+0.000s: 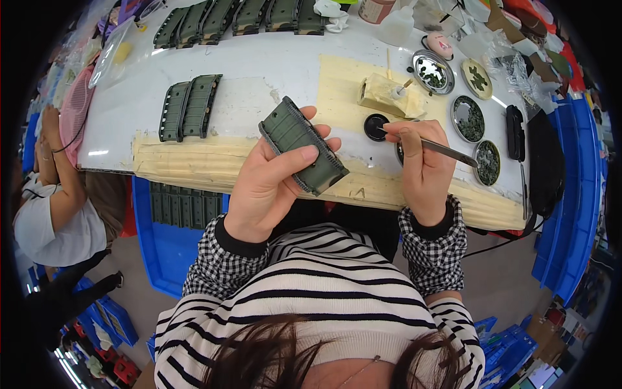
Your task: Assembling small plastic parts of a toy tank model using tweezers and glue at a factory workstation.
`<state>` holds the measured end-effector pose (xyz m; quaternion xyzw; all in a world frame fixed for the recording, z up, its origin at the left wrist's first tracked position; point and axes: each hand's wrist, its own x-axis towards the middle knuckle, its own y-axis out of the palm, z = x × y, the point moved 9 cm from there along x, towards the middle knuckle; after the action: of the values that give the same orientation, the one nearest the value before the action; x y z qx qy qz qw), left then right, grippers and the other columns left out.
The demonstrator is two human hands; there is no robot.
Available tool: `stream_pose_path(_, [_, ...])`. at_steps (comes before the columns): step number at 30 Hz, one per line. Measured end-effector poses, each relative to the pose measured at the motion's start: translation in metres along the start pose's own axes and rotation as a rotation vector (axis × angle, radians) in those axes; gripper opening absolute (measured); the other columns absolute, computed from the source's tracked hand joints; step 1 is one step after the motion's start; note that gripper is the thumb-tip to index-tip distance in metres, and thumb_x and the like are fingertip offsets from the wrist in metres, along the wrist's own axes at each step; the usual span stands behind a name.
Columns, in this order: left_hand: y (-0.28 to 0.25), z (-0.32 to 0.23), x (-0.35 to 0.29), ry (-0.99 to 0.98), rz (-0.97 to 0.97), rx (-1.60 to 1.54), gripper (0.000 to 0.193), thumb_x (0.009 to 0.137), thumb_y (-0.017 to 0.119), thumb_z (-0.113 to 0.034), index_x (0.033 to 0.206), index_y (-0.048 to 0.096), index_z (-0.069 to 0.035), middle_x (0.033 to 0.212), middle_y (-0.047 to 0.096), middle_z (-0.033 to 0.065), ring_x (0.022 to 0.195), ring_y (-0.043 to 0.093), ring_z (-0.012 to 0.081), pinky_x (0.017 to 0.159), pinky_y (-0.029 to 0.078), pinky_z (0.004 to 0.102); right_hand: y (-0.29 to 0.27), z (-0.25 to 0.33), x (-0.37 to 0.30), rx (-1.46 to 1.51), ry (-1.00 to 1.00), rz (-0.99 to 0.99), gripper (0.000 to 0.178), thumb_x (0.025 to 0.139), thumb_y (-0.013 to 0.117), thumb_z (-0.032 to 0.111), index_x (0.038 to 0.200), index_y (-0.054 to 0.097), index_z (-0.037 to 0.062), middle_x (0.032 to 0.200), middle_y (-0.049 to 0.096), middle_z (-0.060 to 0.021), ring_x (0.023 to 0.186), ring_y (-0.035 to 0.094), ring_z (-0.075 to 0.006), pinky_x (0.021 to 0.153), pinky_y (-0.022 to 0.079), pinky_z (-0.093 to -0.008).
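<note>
While my left hand (264, 181) is gripping a green panel (288, 137) and my right hand (424, 162) tweezers (448, 151), I'm judging it unfinished, other panels (201, 107) unclear

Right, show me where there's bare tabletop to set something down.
A bare stretch of the white table lies between the far row of green pieces and the near green pair; another lies between that pair and the pink mesh basket. It is crowded around the right hand, with dishes, a round black container and a cream block nearby.

White worktable (259, 68), grey floor (499, 279), strip lights (67, 368)
</note>
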<state>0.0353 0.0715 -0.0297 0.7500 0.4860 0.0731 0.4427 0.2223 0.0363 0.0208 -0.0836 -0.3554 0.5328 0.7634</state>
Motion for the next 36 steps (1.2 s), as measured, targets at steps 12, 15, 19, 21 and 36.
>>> stream_pose_path(12, [-0.004, -0.007, -0.004, 0.066, -0.079, 0.008, 0.045, 0.087, 0.061, 0.002, 0.129, 0.046, -0.003, 0.118, 0.059, 0.0152, 0.102, 0.062, 0.0186, 0.088, 0.055, 0.0332, 0.006, 0.001, 0.001, -0.062, -0.034, 0.027, 0.013, 0.091, 0.060, 0.013, 0.091, 0.069, 0.0039, 0.079, 0.067, -0.0048, 0.074, 0.055, -0.0224, 0.068, 0.044, -0.0328])
stream_pose_path(15, [-0.007, -0.006, -0.003, 0.049, -0.116, 0.017, 0.044, 0.088, 0.061, -0.002, 0.129, 0.046, -0.002, 0.118, 0.059, 0.0143, 0.104, 0.062, 0.0188, 0.089, 0.055, 0.0337, 0.005, 0.004, 0.002, 0.011, -0.027, 0.051, 0.015, 0.093, 0.058, 0.012, 0.091, 0.069, 0.0033, 0.078, 0.066, -0.0060, 0.074, 0.055, -0.0212, 0.068, 0.044, -0.0317])
stream_pose_path(19, [-0.010, -0.004, 0.000, 0.028, -0.123, -0.047, 0.044, 0.091, 0.057, -0.009, 0.132, 0.043, 0.000, 0.118, 0.058, 0.0135, 0.111, 0.059, 0.0208, 0.091, 0.054, 0.0368, -0.013, 0.028, -0.001, 0.264, -0.001, 0.033, 0.019, 0.095, 0.051, 0.009, 0.092, 0.068, -0.0001, 0.082, 0.066, -0.0103, 0.078, 0.056, -0.0189, 0.073, 0.045, -0.0307])
stream_pose_path(21, [-0.005, -0.004, 0.002, 0.037, -0.113, -0.047, 0.043, 0.092, 0.056, -0.011, 0.130, 0.043, 0.004, 0.119, 0.058, 0.0161, 0.114, 0.058, 0.0233, 0.093, 0.054, 0.0359, -0.015, 0.048, -0.001, 0.333, -0.110, 0.098, 0.020, 0.095, 0.051, 0.009, 0.093, 0.068, -0.0009, 0.085, 0.067, -0.0109, 0.081, 0.058, -0.0190, 0.076, 0.045, -0.0304])
stream_pose_path(36, [0.003, 0.007, 0.003, 0.009, -0.100, -0.017, 0.042, 0.092, 0.057, -0.011, 0.130, 0.045, 0.003, 0.122, 0.058, 0.0161, 0.110, 0.060, 0.0203, 0.095, 0.051, 0.0307, 0.007, 0.063, -0.014, 0.428, -0.109, 0.209, 0.018, 0.094, 0.056, 0.010, 0.098, 0.068, -0.0024, 0.100, 0.070, -0.0165, 0.079, 0.065, -0.0214, 0.073, 0.051, -0.0289])
